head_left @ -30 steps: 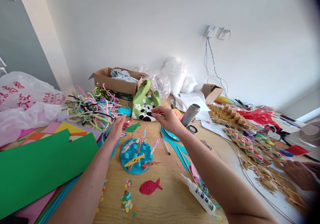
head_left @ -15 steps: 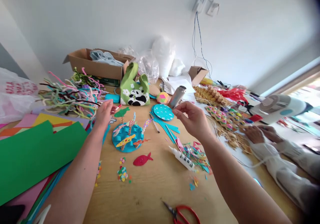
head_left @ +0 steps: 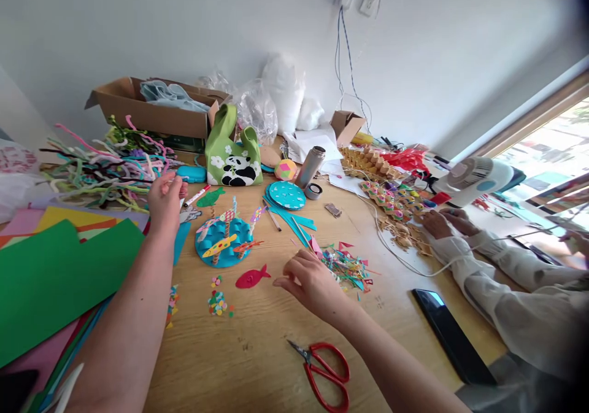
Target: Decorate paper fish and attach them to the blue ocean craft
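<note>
My left hand (head_left: pixel 165 203) hovers at the pipe cleaner pile's edge, fingers loosely curled and apart, with nothing visible in them. Just right of it lies a red-and-white marker (head_left: pixel 196 196), beside a green paper fish (head_left: pixel 210 197). My right hand (head_left: pixel 310 281), fingers spread and palm down, is over the spot where a white glue bottle lay; the bottle is hidden. To its left is a red paper fish (head_left: pixel 253 277) with a drawn eye. Farther back stands a round blue craft base (head_left: pixel 201 253) bearing small paper fish on striped sticks.
Red-handled scissors (head_left: pixel 327 373) lie in front. Paper scraps (head_left: pixel 347 264) and a phone (head_left: pixel 453 336) are at right, near another person's hands (head_left: pixel 439 223). A steel flask (head_left: pixel 310 166) stands behind blue discs (head_left: pixel 286 196). Green sheets (head_left: pixel 59 296) cover the left side.
My right hand has come down and toward me, over the glue bottle. My left hand has drawn back left from the marker. The view has shifted right and down, showing the phone.
</note>
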Motion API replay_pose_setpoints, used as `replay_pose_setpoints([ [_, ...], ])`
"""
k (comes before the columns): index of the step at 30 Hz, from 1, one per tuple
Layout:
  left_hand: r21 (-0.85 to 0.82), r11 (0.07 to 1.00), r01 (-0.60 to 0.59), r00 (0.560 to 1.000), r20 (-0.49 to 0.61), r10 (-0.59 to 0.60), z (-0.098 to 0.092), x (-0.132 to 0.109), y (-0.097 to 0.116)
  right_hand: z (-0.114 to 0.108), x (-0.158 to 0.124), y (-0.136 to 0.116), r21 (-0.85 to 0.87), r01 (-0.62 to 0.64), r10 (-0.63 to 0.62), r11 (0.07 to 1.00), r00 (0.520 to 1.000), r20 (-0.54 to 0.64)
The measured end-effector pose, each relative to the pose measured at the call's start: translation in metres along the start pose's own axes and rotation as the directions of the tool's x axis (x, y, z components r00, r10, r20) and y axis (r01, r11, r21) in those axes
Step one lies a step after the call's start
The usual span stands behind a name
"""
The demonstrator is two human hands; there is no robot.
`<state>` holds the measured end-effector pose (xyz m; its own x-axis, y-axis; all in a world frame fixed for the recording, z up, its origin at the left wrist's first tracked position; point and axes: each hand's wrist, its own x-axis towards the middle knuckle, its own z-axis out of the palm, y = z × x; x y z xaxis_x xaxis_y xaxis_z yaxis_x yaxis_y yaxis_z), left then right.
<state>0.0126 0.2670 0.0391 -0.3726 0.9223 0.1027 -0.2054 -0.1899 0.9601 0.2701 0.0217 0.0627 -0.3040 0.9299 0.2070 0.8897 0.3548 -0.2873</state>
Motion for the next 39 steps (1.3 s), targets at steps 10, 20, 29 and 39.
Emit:
replay_pose_setpoints([
  [10,-0.035,0.999,-0.026,0.999,-0.022,0.025,-0.002,-0.004,0.005,0.034,0.021,0.008,-0.278,0.265,-0.198,0.923,0.949,0.247],
  [20,-0.041,0.999,-0.035,0.998,-0.056,0.032,-0.001,-0.005,0.01,0.045,0.021,0.007,-0.338,0.392,-0.334,0.855,0.917,0.219],
  [29,-0.122,0.976,-0.178,0.98,-0.113,0.165,0.003,-0.009,0.036,0.026,0.003,-0.003,-0.157,0.245,-0.245,0.957,0.969,0.022],
  [39,-0.07,0.934,-0.35,0.457,0.857,0.236,-0.005,-0.088,0.126,-0.019,0.005,-0.024,0.74,-0.142,0.199,0.658,0.98,0.011],
])
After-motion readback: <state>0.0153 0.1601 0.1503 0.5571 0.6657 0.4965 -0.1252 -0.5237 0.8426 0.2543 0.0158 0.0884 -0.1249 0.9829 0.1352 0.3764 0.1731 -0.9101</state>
